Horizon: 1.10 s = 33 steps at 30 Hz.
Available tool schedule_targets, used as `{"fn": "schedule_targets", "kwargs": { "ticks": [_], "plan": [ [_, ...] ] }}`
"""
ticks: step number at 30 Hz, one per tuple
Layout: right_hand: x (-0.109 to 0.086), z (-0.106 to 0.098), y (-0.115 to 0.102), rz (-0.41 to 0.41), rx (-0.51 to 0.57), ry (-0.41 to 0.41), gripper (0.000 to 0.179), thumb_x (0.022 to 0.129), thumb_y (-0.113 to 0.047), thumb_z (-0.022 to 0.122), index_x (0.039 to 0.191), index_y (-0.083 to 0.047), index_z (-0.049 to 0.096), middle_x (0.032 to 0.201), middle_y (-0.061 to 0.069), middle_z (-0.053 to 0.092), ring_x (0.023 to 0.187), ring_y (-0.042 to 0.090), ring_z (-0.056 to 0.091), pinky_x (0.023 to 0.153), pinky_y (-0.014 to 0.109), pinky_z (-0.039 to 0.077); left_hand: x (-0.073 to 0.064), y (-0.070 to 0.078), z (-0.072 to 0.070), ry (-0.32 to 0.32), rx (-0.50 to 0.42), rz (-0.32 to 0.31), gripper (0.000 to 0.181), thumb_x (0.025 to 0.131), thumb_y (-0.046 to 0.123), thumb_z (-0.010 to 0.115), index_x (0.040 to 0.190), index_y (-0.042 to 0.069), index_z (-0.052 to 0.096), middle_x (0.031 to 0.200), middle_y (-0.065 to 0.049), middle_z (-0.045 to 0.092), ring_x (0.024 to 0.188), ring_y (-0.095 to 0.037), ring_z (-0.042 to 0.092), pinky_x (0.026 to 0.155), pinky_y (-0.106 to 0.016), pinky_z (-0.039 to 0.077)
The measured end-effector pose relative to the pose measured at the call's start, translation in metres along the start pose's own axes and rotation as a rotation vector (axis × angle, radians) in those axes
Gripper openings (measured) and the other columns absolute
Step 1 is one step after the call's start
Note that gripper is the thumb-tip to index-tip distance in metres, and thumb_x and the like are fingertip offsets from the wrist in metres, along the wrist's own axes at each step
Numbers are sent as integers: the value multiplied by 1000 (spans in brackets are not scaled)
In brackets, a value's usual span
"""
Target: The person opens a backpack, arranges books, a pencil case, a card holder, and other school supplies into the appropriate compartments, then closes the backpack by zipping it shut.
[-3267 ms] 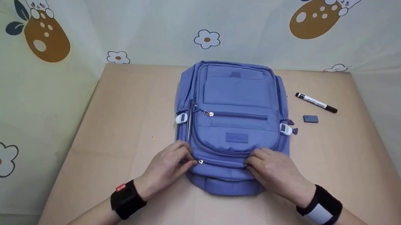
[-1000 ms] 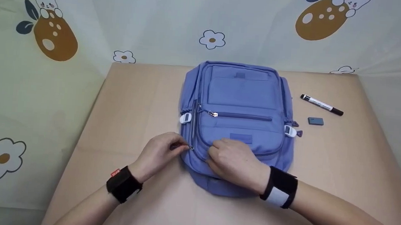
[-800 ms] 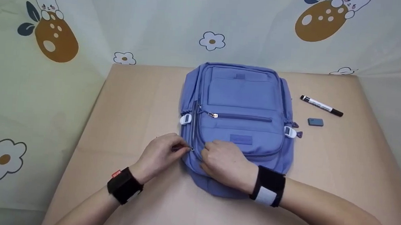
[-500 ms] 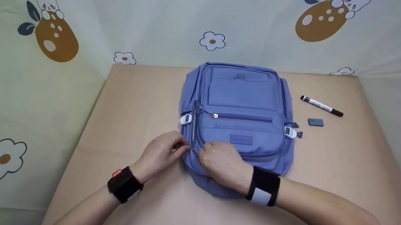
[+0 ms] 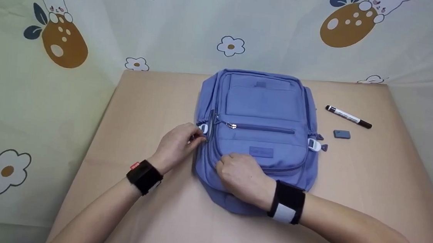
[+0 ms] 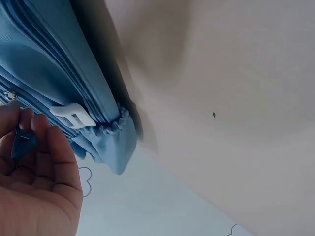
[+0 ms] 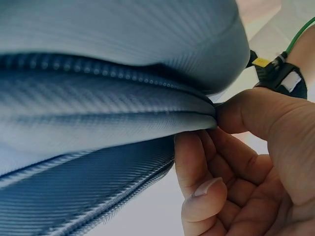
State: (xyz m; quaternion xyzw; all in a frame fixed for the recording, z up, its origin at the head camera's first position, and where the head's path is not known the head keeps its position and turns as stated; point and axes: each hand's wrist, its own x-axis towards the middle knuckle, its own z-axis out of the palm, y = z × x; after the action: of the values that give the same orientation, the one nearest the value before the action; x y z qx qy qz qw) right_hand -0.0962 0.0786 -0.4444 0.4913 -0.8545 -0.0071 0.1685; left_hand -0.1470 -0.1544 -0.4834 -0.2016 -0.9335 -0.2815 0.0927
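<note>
A blue backpack (image 5: 266, 104) lies front up on the table. My left hand (image 5: 178, 144) is at its left edge, beside a white buckle (image 5: 204, 128). In the left wrist view, thumb and forefinger pinch the zipper pull (image 6: 23, 144), its blue tab hanging over the palm, close to the metal slider (image 6: 10, 95). Lower on the bag, my right hand (image 5: 241, 176) grips the fabric. The right wrist view has that thumb and fingers pinching a folded fabric edge (image 7: 197, 120) next to a zipper seam (image 7: 113, 73). The right fingertips are hidden in the head view.
To the right of the backpack lie a black-and-white marker (image 5: 348, 117) and a small blue-grey block (image 5: 342, 134). A second white buckle (image 5: 314, 145) sits on the bag's right side. Patterned cloth (image 5: 185, 22) hangs behind and beside the table (image 5: 144, 100).
Both hands were at the bag's lower pocket earlier. The right hand then shifted left along the bag. In the last half second, the left hand has moved up the left side with the zipper pull.
</note>
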Motion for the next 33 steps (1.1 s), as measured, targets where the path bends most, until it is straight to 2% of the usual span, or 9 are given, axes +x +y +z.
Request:
{"fn": "schedule_targets", "kwargs": {
  "ticks": [10, 17, 24, 33],
  "plan": [
    [-2, 2, 0, 9, 6, 41, 6, 82, -10, 72, 78, -8, 68, 71, 2, 61, 63, 19, 60, 50, 34, 50, 36, -16, 6, 35, 19, -67, 10, 97, 19, 72, 101, 10, 72, 98, -4, 69, 91, -21, 65, 80, -37, 53],
    [-2, 1, 0, 10, 20, 24, 4, 83, -10, 71, 80, -7, 69, 72, 2, 61, 64, 19, 60, 50, 34, 49, 55, -22, 7, 40, 16, -102, 12, 99, 20, 70, 103, 9, 72, 100, -5, 69, 93, -22, 64, 83, -38, 52],
    [-2, 1, -1, 2, 22, 16, 5, 84, -11, 71, 81, -8, 69, 73, 3, 62, 65, 19, 60, 51, 33, 49, 67, -27, 9, 42, 24, -129, 13, 99, 19, 69, 103, 7, 71, 100, -7, 69, 92, -23, 64, 82, -38, 52],
    [-1, 0, -1, -8, 18, 3, 3, 83, -10, 71, 81, -8, 69, 73, 3, 63, 64, 19, 60, 50, 33, 49, 76, -29, 12, 41, 21, -183, 13, 101, 20, 68, 106, 9, 70, 102, -7, 68, 92, -23, 64, 82, -38, 52]
  ]
}}
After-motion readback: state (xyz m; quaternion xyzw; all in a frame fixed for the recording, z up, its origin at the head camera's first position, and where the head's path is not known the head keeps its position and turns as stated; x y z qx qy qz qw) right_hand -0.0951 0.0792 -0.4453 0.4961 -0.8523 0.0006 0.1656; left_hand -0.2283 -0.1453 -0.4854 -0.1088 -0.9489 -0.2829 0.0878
